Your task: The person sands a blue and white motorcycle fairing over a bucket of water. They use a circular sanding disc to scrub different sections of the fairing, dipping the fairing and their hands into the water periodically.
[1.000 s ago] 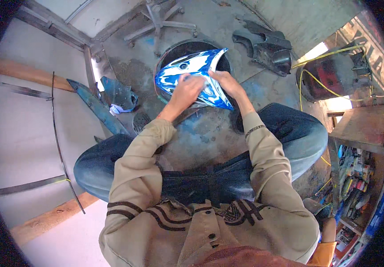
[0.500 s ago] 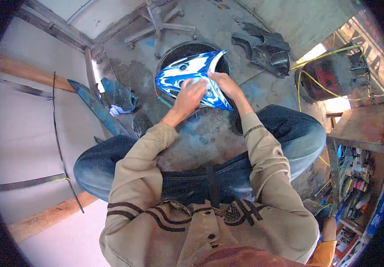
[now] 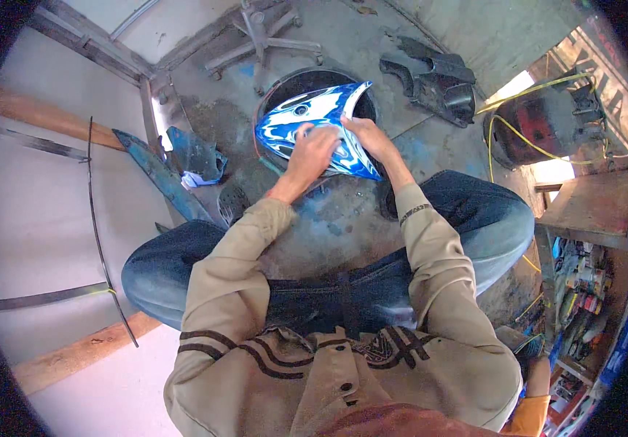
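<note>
A glossy blue-and-white vehicle body panel with round holes lies across a round black tub in front of me. The fingers of my left hand are bent and pressed onto the panel's upper face. Something pale seems to show under its fingertips, too blurred to name. My right hand grips the panel's right edge, thumb on the near face and the other fingers partly hidden.
A wheeled chair base stands beyond the tub. Black plastic parts lie at far right, near a dark red container with a yellow hose. Blue panels lean left. Cluttered shelves and another person's orange garment are at right.
My left hand has shifted slightly over the panel, its fingers more bent now. My right hand keeps its hold on the edge, and the panel has hardly moved.
</note>
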The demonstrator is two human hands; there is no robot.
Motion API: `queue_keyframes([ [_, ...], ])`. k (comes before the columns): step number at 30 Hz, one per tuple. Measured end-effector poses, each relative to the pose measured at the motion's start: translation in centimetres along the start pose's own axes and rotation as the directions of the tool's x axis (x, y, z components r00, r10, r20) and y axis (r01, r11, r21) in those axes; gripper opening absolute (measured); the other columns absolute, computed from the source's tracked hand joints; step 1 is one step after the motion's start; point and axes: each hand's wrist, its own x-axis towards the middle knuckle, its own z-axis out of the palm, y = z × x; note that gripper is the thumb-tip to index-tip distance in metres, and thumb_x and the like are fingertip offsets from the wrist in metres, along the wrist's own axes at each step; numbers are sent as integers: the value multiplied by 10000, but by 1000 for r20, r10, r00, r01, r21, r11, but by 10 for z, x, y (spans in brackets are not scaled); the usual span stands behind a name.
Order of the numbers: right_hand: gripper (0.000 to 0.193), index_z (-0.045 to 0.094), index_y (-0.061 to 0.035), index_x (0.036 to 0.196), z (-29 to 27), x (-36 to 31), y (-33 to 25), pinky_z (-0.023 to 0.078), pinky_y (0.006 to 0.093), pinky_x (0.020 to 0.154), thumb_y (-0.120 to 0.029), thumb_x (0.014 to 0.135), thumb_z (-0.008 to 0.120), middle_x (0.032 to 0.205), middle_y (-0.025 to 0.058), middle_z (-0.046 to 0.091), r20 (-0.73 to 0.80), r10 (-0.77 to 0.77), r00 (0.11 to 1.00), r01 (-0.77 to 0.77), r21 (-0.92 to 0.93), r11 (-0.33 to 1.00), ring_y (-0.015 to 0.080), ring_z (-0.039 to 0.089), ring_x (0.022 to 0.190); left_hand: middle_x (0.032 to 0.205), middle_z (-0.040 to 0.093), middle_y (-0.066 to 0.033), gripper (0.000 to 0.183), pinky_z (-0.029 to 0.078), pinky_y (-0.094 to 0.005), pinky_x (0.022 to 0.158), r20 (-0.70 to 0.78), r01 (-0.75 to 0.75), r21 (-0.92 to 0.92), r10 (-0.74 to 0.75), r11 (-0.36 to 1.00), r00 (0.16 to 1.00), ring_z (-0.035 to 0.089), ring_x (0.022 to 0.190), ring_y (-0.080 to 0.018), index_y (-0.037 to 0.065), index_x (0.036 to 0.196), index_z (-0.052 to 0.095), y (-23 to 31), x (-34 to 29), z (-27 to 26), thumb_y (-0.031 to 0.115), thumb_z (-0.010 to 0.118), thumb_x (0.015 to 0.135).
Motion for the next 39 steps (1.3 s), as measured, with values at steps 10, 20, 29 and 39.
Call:
queue_keyframes([
  [10, 607, 719, 62, 1163, -1, 2, 3, 514, 348, 926, -519, 1078, 565, 1095, 89, 758, 18, -95, 995, 94, 18, 995, 147, 642, 1002, 1329, 714, -96, 277, 363, -509, 1110, 75, -109, -2, 109, 994, 991, 659, 1252, -206, 67, 1253, 682, 3, -6, 3, 219, 639, 1026],
  [20, 551, 718, 64, 1201, 3, 0, 0, 485, 332, 968, -455, 1093, 567, 1124, 81, 756, 13, -25, 1000, 24, 74, 997, 139, 628, 1042, 1348, 695, -128, 327, 408, -500, 1083, 102, -105, 3, 104, 994, 989, 653, 1240, -285, 35, 1298, 658, -14, -5, 0, 190, 654, 1011],
  [29, 575, 725, 51, 1177, -2, 6, 8, 506, 340, 901, -493, 1086, 561, 1083, 77, 757, 22, -57, 998, 57, 34, 998, 144, 639, 983, 1315, 718, -136, 336, 397, -490, 1063, 85, -89, -14, 89, 996, 992, 668, 1228, -264, 30, 1302, 666, -9, -2, -6, 197, 668, 1011],
  [39, 582, 718, 52, 1199, 0, 0, 0, 519, 337, 914, -499, 1082, 571, 1114, 83, 751, 4, -69, 998, 69, 67, 995, 138, 647, 1002, 1321, 715, -141, 310, 398, -494, 1085, 73, 0, 26, -2, 1000, 997, 660, 1242, -264, 42, 1277, 687, -4, 3, -1, 197, 660, 1010],
])
